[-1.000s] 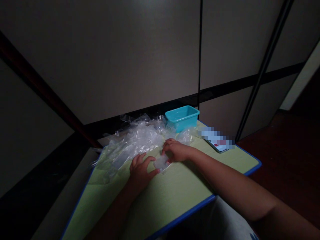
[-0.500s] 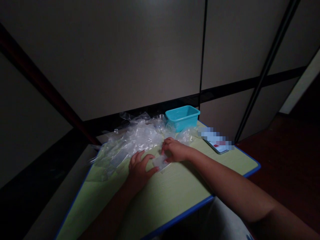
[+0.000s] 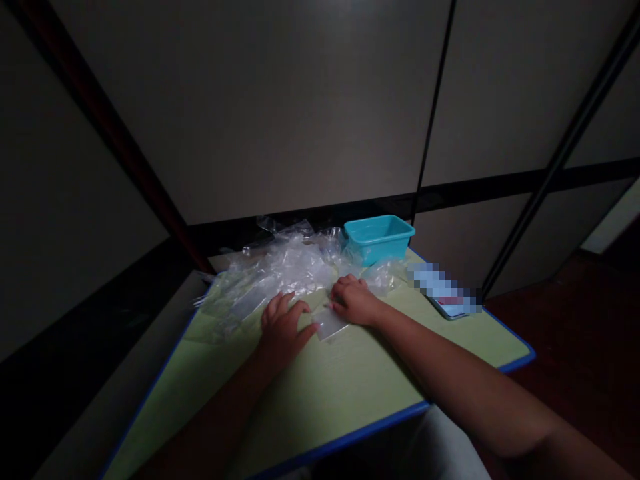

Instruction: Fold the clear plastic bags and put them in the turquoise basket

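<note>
A small flat clear plastic bag [image 3: 331, 325] lies on the pale green table between my hands. My left hand [image 3: 285, 327] rests at its left side, fingers apart and the thumb tip touching the bag's edge. Over the bag's far right corner, my right hand [image 3: 356, 301] has its fingers bent and closed on the plastic; its fingertips are partly hidden. Just beyond both hands spreads a heap of crumpled clear plastic bags [image 3: 295, 263].
A turquoise plastic basket [image 3: 383, 250] stands at the table's back edge. To the right lies a phone [image 3: 453, 308] with a partly blurred screen. The table [image 3: 320, 393] has a blue rim, and cabinet panels [image 3: 300, 120] rise directly behind it.
My right hand has drawn back from the middle of the small bag toward its far right corner, uncovering more of it. The whole view has shifted slightly.
</note>
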Tool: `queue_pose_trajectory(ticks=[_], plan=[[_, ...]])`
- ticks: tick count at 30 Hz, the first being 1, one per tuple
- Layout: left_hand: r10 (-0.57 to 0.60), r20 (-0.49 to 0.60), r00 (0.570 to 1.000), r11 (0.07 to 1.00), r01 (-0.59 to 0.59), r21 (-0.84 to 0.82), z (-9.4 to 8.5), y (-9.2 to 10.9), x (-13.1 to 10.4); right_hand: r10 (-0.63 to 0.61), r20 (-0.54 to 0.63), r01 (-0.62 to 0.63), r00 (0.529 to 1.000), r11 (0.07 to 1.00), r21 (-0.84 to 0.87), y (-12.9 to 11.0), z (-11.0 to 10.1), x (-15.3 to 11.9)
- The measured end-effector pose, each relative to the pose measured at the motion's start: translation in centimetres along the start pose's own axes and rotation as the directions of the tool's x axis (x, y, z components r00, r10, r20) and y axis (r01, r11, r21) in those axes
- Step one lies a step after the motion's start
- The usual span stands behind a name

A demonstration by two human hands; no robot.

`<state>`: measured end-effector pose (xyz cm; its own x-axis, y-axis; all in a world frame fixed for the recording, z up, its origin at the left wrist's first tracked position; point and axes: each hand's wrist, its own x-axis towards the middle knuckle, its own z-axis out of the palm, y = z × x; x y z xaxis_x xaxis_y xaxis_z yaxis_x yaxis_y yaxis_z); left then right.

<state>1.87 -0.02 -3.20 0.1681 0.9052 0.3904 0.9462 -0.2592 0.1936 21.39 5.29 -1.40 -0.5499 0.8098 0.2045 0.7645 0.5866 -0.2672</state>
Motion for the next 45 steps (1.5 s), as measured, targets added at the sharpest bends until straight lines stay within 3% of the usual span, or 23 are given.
queue_pose_trajectory(ticks=[5, 11, 24, 32, 45], plan=[[-0.029, 0.024, 0.999, 0.999, 0.03, -0.025, -0.1, 0.4, -0.1, 0.003, 0.046, -0.003, 0.999, 1.0, 0.01, -0.3, 0.4, 0.0], [0.021, 0.018, 1.0, 0.999, -0.021, -0.038, 0.3, 0.7, -0.4, 0.12, 0.001, -0.12, 0.993, 0.993, 0.012, -0.5, 0.7, 0.3], [0.04, 0.051, 0.998, 0.999, -0.039, -0.029, 0.4, 0.7, -0.4, 0.093, 0.091, -0.098, 0.992, 0.993, 0.059, -0.4, 0.4, 0.3], [0.038, 0.066, 0.997, 0.997, -0.034, -0.064, 0.3, 0.8, -0.3, 0.16, 0.093, -0.161, 0.983, 0.987, -0.001, -0.5, 0.1, 0.2], [0.038, 0.084, 0.996, 0.998, -0.034, -0.045, 0.4, 0.6, -0.3, 0.129, 0.14, -0.131, 0.982, 0.991, 0.006, -1.0, -0.5, -0.1]])
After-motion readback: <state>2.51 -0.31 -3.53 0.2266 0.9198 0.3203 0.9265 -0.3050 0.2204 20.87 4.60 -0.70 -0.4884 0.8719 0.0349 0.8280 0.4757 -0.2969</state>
